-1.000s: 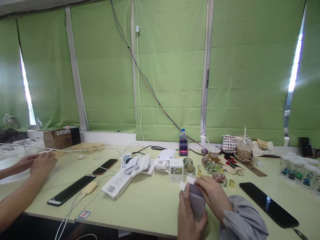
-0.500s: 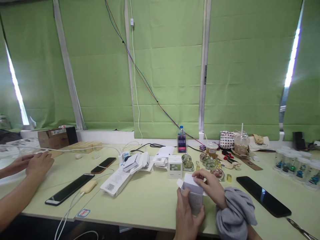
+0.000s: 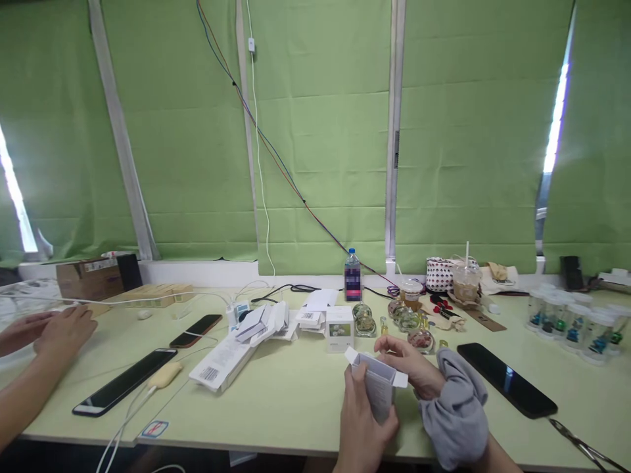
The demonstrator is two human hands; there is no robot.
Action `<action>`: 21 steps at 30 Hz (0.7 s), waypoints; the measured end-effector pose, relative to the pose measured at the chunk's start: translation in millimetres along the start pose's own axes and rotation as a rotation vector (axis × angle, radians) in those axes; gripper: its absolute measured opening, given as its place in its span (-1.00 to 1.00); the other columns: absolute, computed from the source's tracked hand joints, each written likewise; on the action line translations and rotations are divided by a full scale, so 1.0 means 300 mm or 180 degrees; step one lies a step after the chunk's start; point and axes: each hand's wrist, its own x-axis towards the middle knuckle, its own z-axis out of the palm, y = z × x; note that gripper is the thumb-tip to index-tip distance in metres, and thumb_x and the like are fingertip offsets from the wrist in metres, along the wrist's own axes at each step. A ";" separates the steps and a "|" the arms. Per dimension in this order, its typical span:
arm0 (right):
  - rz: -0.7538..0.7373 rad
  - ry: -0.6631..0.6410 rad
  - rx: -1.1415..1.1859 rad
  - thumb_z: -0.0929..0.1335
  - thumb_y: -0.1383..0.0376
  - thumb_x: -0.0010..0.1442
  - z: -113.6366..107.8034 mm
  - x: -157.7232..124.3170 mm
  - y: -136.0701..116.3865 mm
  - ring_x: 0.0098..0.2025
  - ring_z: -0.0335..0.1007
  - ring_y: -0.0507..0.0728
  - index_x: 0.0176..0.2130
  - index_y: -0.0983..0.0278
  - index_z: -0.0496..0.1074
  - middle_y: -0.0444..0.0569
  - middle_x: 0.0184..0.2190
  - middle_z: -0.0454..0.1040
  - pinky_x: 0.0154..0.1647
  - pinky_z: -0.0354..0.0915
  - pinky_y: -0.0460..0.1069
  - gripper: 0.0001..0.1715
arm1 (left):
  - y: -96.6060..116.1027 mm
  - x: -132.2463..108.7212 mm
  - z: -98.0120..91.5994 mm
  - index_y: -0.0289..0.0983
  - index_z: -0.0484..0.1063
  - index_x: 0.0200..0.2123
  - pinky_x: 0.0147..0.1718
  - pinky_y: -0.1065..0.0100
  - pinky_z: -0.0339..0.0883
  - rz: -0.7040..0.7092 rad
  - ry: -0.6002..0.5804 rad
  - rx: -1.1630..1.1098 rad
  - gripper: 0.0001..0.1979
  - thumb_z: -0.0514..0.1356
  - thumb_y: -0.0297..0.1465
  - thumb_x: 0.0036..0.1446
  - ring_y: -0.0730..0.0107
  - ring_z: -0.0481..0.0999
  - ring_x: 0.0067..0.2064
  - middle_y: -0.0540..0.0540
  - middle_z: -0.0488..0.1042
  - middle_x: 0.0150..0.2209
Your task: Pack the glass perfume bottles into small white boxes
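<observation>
My left hand (image 3: 361, 424) has its fingers closed round the small white box (image 3: 380, 394), held upright with its flaps open. My right hand (image 3: 411, 366) curls narrow fingers onto its far top flap. Glass jars (image 3: 420, 339) sit just beyond those fingertips.

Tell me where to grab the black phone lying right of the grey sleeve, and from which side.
Pinch the black phone across its two long edges near the middle, coming down from above. It lies flat and slantwise on the table, with bare surface along both long edges; the grey sleeve crowds only its left end.
</observation>
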 end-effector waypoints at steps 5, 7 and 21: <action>-0.0058 -0.0153 0.0129 0.39 0.06 0.07 0.003 0.012 0.012 -0.34 0.33 0.09 -0.38 0.23 0.35 -0.14 -0.41 0.36 -0.29 0.29 -0.03 -0.71 | -0.022 -0.004 0.012 -0.20 -0.04 0.19 0.06 0.13 0.25 0.0043 0.0121 -0.0011 -0.24 0.21 -0.44 -0.07 0.08 0.31 0.15 -0.25 0.15 0.19; -0.0071 -0.0180 0.0162 0.40 0.05 0.07 0.001 0.016 0.016 -0.33 0.32 0.09 -0.37 0.24 0.35 -0.13 -0.41 0.36 -0.27 0.29 -0.02 -0.68 | -0.025 -0.004 0.012 -0.20 -0.06 0.21 0.07 0.14 0.25 0.0007 0.0117 -0.0010 -0.22 0.22 -0.42 -0.06 0.09 0.30 0.17 -0.25 0.16 0.20; -0.0042 -0.0084 -0.0122 0.34 -0.05 0.09 0.000 0.003 0.004 -0.47 0.24 0.06 -0.40 0.19 0.36 -0.13 -0.47 0.32 -0.53 0.16 -0.07 -0.63 | 0.018 0.037 -0.056 -0.19 0.04 0.23 0.15 0.20 0.14 -0.0159 -0.0283 -0.0432 -0.21 0.24 -0.39 -0.10 0.14 0.26 0.19 -0.17 0.24 0.17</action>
